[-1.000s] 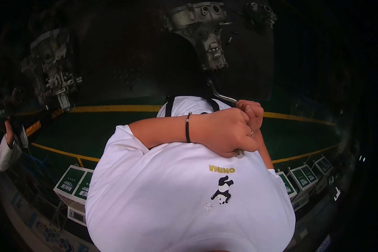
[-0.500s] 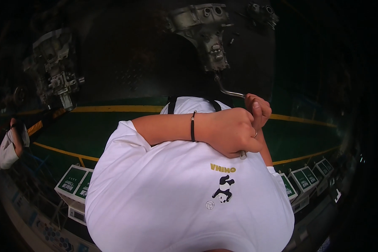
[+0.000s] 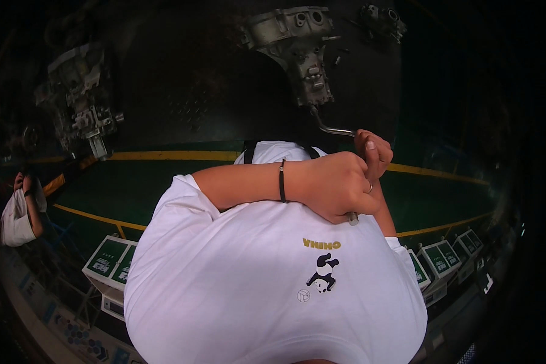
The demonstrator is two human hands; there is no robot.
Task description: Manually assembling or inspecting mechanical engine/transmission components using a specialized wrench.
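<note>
My left hand, its forearm crossing my chest, is closed in a fist around the end of a speed brace, a bent bare-metal crank wrench. A short end of the rod sticks out below that fist. Beyond it, my right hand has its fingers curled on the brace's cranked part; its palm side is partly hidden. The brace's far tip meets the near end of a grey cast-metal gearbox housing lying on the dark workbench. Whether the tip sits on a bolt is too dark to tell.
Another gearbox assembly stands at the left, a smaller metal part at the far right. Several small bolts lie on the bench. White-and-green cabinets stand at both sides. At the left edge, a co-worker's arm shows.
Both my hands keep their grip on the speed brace, with barely any shift. The whole view has moved slightly. At the left, more of the co-worker's arm and hands shows.
</note>
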